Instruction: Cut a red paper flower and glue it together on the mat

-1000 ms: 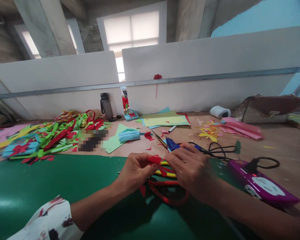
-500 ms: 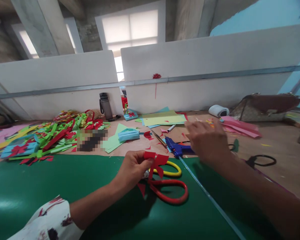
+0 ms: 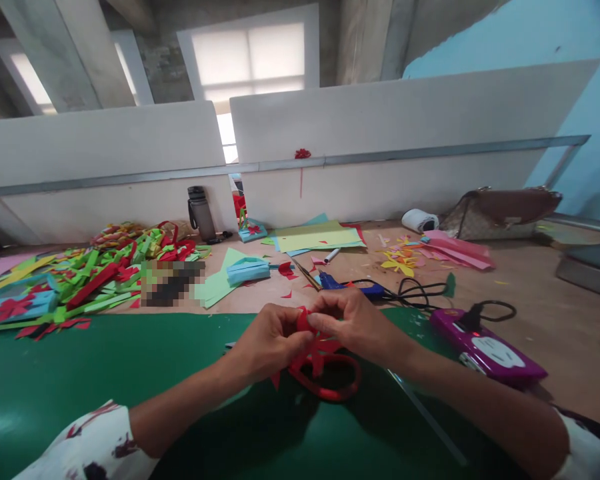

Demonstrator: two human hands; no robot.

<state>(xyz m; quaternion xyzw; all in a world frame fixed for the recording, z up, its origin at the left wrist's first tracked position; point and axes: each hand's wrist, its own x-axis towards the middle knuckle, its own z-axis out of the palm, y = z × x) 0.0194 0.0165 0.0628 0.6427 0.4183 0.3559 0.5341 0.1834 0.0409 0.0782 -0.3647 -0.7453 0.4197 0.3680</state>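
Note:
Close in front of me, a red paper flower [image 3: 326,345] is pinched between both hands. My left hand [image 3: 270,341] grips it from the left with thumb and fingers. From the other side my right hand [image 3: 357,328] has thumb and fingertips on the same paper, partly hiding it. Just below lie scissors with a red handle loop [image 3: 333,395]; their other parts are mostly covered by the hands. Beyond my right hand rests a blue glue gun [image 3: 331,281]. A long clear glue stick [image 3: 430,420] lies on the green mat [image 3: 190,430], under my right forearm.
At the left is a heap of green and red paper strips [image 3: 115,267]. A bottle [image 3: 201,215] stands behind it. Paper sheets [image 3: 320,237] and a blue paper box [image 3: 249,269] lie ahead. At right are a purple power socket [image 3: 490,347] with a black cable and a handbag [image 3: 505,215].
My right hand has come from near the glue gun down to the red paper flower, joining my left hand there. The view has turned to the right, showing the purple power socket.

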